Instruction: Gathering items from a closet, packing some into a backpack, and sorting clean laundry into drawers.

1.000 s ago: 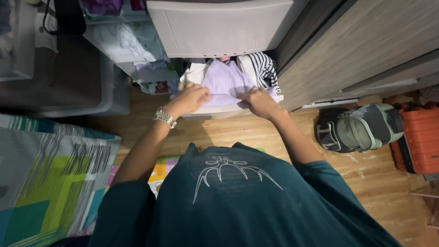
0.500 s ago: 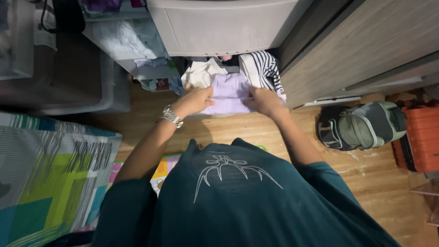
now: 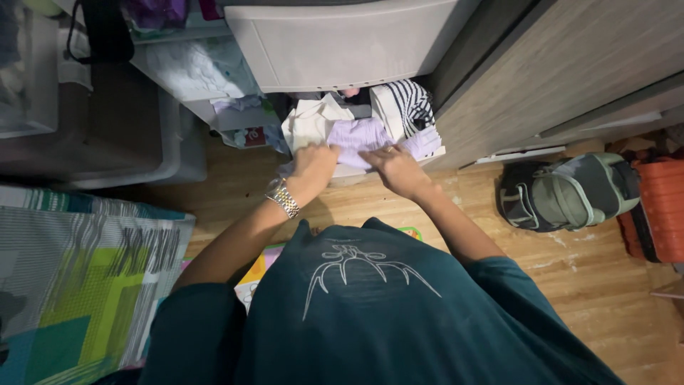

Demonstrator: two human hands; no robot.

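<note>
Wooden floor point(image 3: 427, 214) runs beneath one open drawer point(image 3: 434, 153) packed with three folded garments: one cream point(image 3: 308, 122), one striped point(image 3: 407, 105), one lilac garment point(image 3: 355, 135) between them. Both hands, left point(image 3: 313, 165) and right point(image 3: 393, 167), press down flat on the lilac garment's near edge, fingers curled over it.

Lying below the hands: wooden plank floor point(image 3: 584, 285). Standing right of them: grey-brown wood cabinet point(image 3: 563, 64). Spreading far left: patterned bedspread point(image 3: 78, 278).

left hand point(image 3: 313, 165), right hand point(image 3: 393, 170), both pressed down
</note>
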